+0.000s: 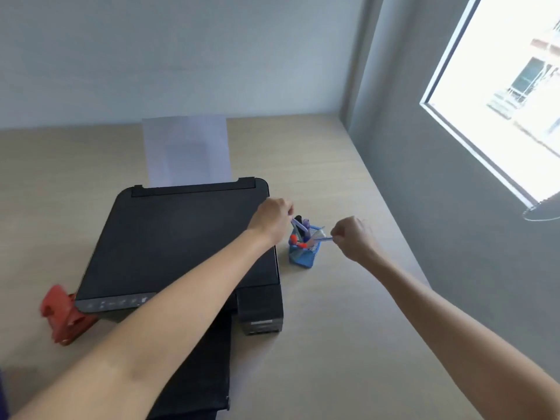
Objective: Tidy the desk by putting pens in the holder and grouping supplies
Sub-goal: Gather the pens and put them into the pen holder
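Note:
A blue mesh pen holder (303, 254) stands on the desk just right of the printer, with several pens inside, one of them orange-capped (298, 242). My left hand (272, 218) hovers over the holder's left side, shut on a pale purple pen (299, 225) whose tip points down into the holder. My right hand (354, 237) is at the holder's right side, fingers pinched on a thin blue pen (322, 238) lying across the rim.
A black printer (181, 244) with white paper (186, 150) in its rear feed fills the desk's middle. A red object (65, 313) lies at its front left corner. The wooden desk (333, 344) meets a grey wall on the right, with a window.

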Motion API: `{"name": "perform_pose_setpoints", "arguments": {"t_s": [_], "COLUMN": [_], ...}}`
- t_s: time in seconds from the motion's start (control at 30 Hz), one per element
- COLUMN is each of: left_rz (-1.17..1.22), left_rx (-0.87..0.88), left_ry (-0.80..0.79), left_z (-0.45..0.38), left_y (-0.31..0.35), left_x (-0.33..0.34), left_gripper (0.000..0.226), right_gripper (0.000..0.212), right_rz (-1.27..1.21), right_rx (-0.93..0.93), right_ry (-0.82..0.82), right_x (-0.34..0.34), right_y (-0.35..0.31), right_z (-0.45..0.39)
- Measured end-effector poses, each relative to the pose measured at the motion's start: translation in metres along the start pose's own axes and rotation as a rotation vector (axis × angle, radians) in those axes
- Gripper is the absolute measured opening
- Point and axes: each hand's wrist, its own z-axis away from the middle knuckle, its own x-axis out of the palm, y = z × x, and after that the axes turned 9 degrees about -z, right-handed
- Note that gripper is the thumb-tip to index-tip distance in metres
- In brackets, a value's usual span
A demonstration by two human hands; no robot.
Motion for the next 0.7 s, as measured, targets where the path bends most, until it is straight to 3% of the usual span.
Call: {"name": "perform_pose_setpoints", "arguments": {"t_s": [0.17, 0.27, 0.33, 0.43, 0.57, 0.63, 0.7], "left_rz": [-0.149, 0.007, 0.194, 0.449, 0.578, 0.624, 0.656], "left_rx": [-0.017, -0.078, -0.199, -0.456, -0.730, -0.802, -0.835], "left_ry": [-0.181, -0.233, -0.216, -0.267, -0.258, -0.255, -0.272], "left_z": [-0.027, -0.035, -0.039, -0.049, -0.060, -0.063, -0.064], "left_y": [0.018, 0.021, 0.022, 0.028, 0.032, 0.033, 0.036], "left_x": [0.035, 0.046, 0.050, 0.058, 0.071, 0.079, 0.087], "left_gripper": [0.018, 0.018, 0.029, 0.042, 0.043, 0.027, 0.031], "right_gripper": [0.021, 0.020, 0.024, 0.028, 0.030, 0.026, 0.024], "right_rz": [-0.001, -0.124, -0.239, -0.415, -0.631, -0.719, -0.719], "right_rx": [-0.042, -0.028, -0.001, 0.204, 0.374, 0.376, 0.332], "right_ry": [-0.132, -0.115, -0.014, 0.097, 0.047, 0.001, -0.025], "right_x": [0.034, 0.041, 0.048, 0.067, 0.081, 0.082, 0.083], "right_y": [0.011, 0.017, 0.030, 0.053, 0.060, 0.053, 0.049], "right_z": [-0.041, -0.042, -0.037, -0.030, -0.028, -0.032, -0.038]}}
